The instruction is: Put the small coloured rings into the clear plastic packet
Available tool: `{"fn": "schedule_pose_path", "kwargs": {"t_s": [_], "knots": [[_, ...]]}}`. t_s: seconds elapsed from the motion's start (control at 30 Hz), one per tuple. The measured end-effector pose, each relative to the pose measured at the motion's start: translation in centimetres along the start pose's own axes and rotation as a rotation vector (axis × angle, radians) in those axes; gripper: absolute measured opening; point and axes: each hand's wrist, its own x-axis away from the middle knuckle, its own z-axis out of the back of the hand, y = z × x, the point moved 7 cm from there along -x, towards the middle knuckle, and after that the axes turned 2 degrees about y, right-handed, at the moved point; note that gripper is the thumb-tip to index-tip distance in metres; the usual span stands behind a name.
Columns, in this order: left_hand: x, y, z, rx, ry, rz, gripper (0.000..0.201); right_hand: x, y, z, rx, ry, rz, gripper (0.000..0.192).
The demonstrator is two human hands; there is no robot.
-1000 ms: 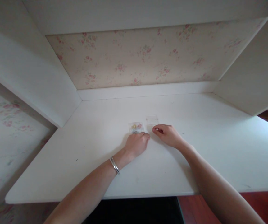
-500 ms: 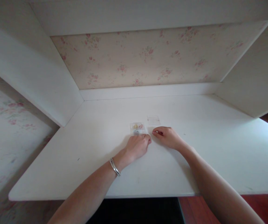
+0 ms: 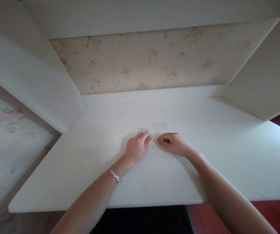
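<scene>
A small clear plastic box (image 3: 140, 130) with yellow and pink bits inside lies on the white desk, its near part covered by my left hand (image 3: 138, 146). The fingers of that hand are pinched together at the box's right near corner; what they grip is hidden. A thin ring (image 3: 154, 148) rests flat on the desk between my hands. My right hand (image 3: 174, 142) lies just right of the ring, thumb and forefinger pressed together; anything between them is too small to make out. Behind it is a clear flat lid (image 3: 159, 125), apart from the box.
The white desk (image 3: 101, 130) has a raised back edge (image 3: 154, 92) and side panels (image 3: 259, 78) left and right. A small dark mark (image 3: 81, 167) shows on the desk at the left. Below the front edge is a dark seat (image 3: 144, 221).
My left hand has moved left and a little away from me, onto the box, and the ring on the desk has come into view. My right hand has hardly moved.
</scene>
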Motion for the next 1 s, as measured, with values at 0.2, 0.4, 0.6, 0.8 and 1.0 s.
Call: {"fn": "schedule_pose_path", "kwargs": {"t_s": [0.2,0.4,0.6,0.8,1.0], "knots": [[-0.4,-0.6,0.1,-0.088,-0.004,0.014,0.024,0.4,-1.6,-1.1,0.018,-0.125,0.121,0.021],[-0.4,-0.9,0.2,-0.096,-0.013,0.051,0.027,0.6,-2.3,-1.3,0.087,-0.158,0.186,0.022],[-0.3,-2.9,1.5,-0.068,0.065,0.113,0.025,1.0,-2.7,-2.0,0.286,-0.160,0.233,0.018],[0.0,-5.1,2.4,-0.041,0.109,0.162,0.024,0.6,-2.1,-1.7,0.195,-0.093,0.193,0.017],[0.3,-5.9,1.5,-0.065,0.030,0.219,0.030,-0.5,-2.4,0.3,-0.020,0.160,0.143,0.019]]}}
